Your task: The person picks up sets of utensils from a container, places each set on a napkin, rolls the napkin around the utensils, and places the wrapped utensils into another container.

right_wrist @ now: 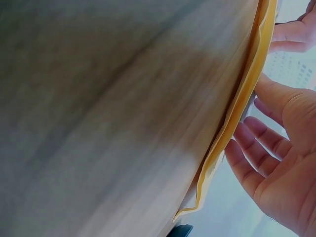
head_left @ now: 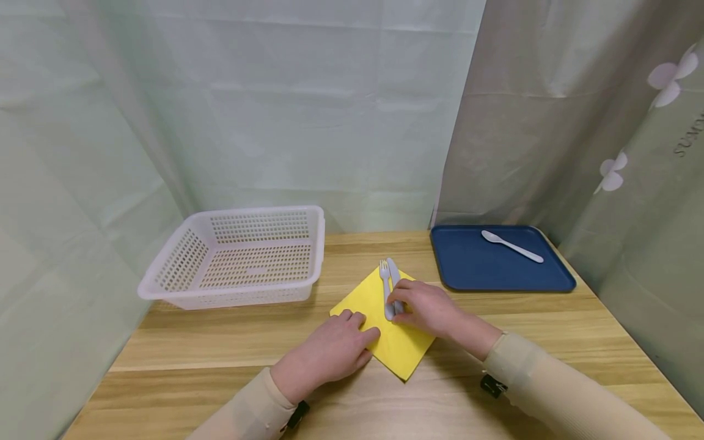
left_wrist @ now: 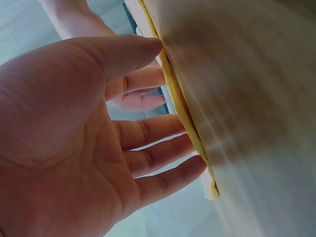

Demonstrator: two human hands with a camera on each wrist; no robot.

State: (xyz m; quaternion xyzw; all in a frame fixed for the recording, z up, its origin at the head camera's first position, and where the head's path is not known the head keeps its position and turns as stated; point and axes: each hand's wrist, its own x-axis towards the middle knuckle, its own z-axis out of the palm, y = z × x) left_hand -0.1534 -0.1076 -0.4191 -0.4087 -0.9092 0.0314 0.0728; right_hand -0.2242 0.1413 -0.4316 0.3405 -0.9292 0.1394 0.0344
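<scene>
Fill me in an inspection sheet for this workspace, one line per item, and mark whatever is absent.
Surface: wooden table, grain visible.
Job's things: yellow napkin lies flat, set cornerwise; fork and knife lie side by side on it.
Clutter: white basket at left, nothing seen inside; blue tray at right holds a spoon.
Grips: left hand touches the napkin's near left edge; right hand holds the knife's handle.
Cables: nothing seen.
Surroundings: curtains behind and at both sides; flowers and lettering printed at right.
</scene>
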